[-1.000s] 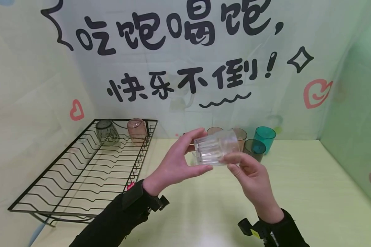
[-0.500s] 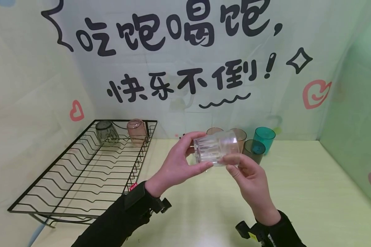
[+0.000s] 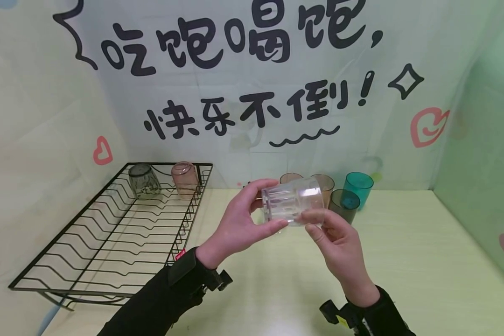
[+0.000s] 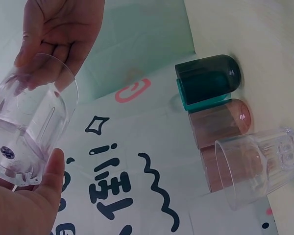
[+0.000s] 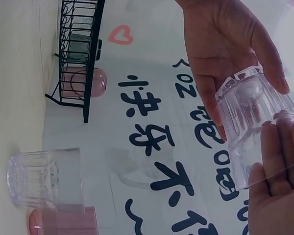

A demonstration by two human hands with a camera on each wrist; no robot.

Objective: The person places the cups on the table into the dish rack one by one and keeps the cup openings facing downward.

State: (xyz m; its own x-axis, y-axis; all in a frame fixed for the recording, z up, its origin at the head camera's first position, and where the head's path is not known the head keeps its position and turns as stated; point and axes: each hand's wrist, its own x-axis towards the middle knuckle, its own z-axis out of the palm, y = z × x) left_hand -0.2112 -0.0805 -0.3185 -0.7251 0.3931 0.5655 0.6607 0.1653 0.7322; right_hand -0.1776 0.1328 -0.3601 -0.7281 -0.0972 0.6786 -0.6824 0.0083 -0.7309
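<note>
A clear faceted tumbler (image 3: 294,200) is held up on its side over the table, base toward the left and mouth toward the right. My left hand (image 3: 237,224) grips it around the base, thumb below and fingers above and behind. At the mouth end, my right hand (image 3: 340,247) pinches the rim between thumb and bent fingers. The left wrist view looks into the tumbler (image 4: 29,127), with a small dark round mark (image 4: 7,152) near the base. Through its wall in the right wrist view, fingers of the right hand (image 5: 279,161) show.
Behind the hands stand a teal cup (image 3: 362,186), a dark grey cup (image 3: 347,210), pink cups (image 3: 327,184) and another clear tumbler (image 4: 257,169), hidden in the head view. A black wire dish rack (image 3: 98,247) at left bears an upturned grey glass (image 3: 144,182) and pink glass (image 3: 185,178).
</note>
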